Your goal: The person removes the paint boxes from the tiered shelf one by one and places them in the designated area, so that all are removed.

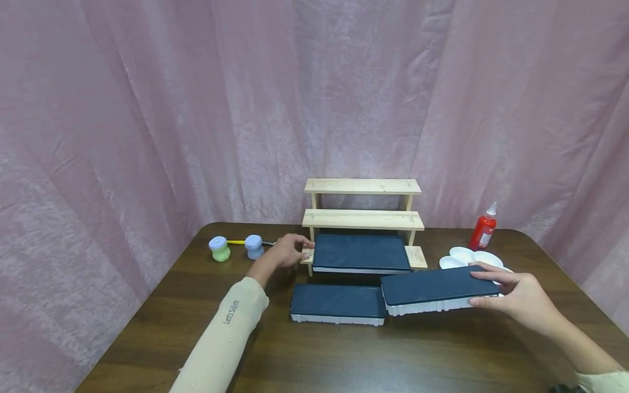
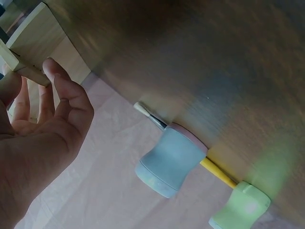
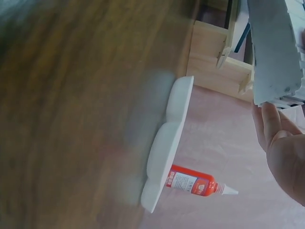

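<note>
Two cream sleeves (image 1: pixel 218 333) come nearest my head camera, the left one printed with small lettering. Past them I count three shallow white boxes with dark blue tops. One lifted box (image 1: pixel 437 288) tilts above the right side of the table (image 1: pixel 442 355), with the right hand (image 1: pixel 523 295) pinching its right end, thumb low and fingers on top; I cannot tell whether its left end touches the table box (image 1: pixel 338 300) beside it, which lies flat at the centre. Farther back, the shelf box (image 1: pixel 361 252) sits on the lowest board of one three-tier wooden shelf (image 1: pixel 362 219). There the left hand (image 1: pixel 286 249) has its fingers curled round that board's left end. To the far left I see two waisted pots, one green pot (image 1: pixel 220 251) and one blue pot (image 1: pixel 254 249), with one yellow-handled paintbrush (image 1: pixel 236 242) behind them. On the far right are one white palette (image 1: pixel 462 254) and one red squeeze bottle (image 1: pixel 482 233); pink curtains (image 1: pixel 354 98) hang behind everything.
</note>
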A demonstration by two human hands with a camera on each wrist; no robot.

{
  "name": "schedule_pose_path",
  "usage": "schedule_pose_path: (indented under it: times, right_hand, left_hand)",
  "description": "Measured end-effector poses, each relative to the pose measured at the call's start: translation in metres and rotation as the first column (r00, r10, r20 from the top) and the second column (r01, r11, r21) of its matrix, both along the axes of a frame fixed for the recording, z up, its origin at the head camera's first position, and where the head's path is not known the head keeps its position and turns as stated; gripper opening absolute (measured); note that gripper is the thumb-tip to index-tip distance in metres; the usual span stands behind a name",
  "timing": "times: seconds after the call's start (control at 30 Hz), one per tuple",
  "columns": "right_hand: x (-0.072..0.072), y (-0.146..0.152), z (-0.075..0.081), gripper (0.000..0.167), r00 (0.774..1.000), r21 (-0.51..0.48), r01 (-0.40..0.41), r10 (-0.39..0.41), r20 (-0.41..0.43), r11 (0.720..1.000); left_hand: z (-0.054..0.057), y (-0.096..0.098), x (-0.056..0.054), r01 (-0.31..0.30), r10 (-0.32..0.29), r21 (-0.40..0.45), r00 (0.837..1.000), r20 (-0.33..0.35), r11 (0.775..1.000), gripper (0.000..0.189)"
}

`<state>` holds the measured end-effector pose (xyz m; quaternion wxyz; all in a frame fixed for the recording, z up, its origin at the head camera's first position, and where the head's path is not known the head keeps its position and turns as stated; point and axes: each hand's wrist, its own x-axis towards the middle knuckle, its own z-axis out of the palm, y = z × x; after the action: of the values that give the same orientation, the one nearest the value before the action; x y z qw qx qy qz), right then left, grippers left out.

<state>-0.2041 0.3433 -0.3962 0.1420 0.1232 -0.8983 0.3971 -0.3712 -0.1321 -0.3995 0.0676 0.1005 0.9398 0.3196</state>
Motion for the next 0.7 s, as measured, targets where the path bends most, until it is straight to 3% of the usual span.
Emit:
schedule_pose_path:
  times: [0.7]
  right_hand:
    - [-0.0020, 0.0057, -0.0049, 0.055, 0.998, 0.110, 0.039, -0.045, 0.051, 0.993]
  left_hand:
    - [-0.0023, -0.0007, -0.0020, -0.004, 0.004, 0.024, 1.000, 0.011, 1.000, 0.025]
